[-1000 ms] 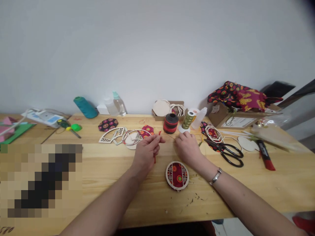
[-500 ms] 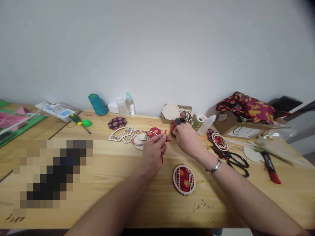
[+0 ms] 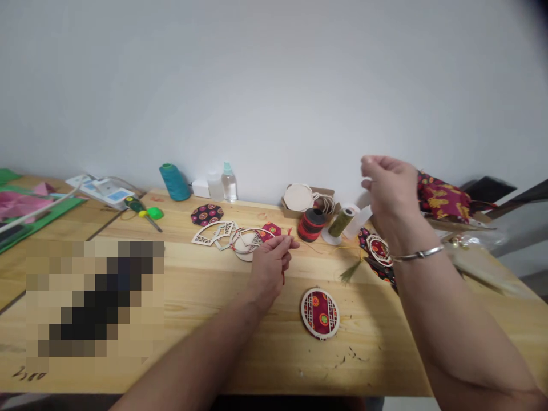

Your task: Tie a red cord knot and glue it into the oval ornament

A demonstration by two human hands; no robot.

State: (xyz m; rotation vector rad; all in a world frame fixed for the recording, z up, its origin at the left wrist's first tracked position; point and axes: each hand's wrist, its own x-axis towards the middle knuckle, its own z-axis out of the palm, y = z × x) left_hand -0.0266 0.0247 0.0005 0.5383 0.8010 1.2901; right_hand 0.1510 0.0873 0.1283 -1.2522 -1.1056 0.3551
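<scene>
My left hand is closed in a pinch on a red tassel; a bit of red cord shows above the fingers and strands hang below. My right hand is raised well above the table at the right, fingers pinched together; anything in them is too thin to make out. A spool of red thread with a black top stands between the hands, a thin strand lying by its base. Nearer me lies a round wooden frame backed with dark red patterned fabric.
A green thread spool, clear bottle and green tassel are right of centre. Wooden cutouts and a patterned octagon lie left. Behind are a teal thread cone and a box of wooden pieces. A screwdriver lies farther left.
My right hand has left the red thread spool and risen up and to the right, now hiding part of the fabric pile and the scissors. My left hand has stayed nearly still.
</scene>
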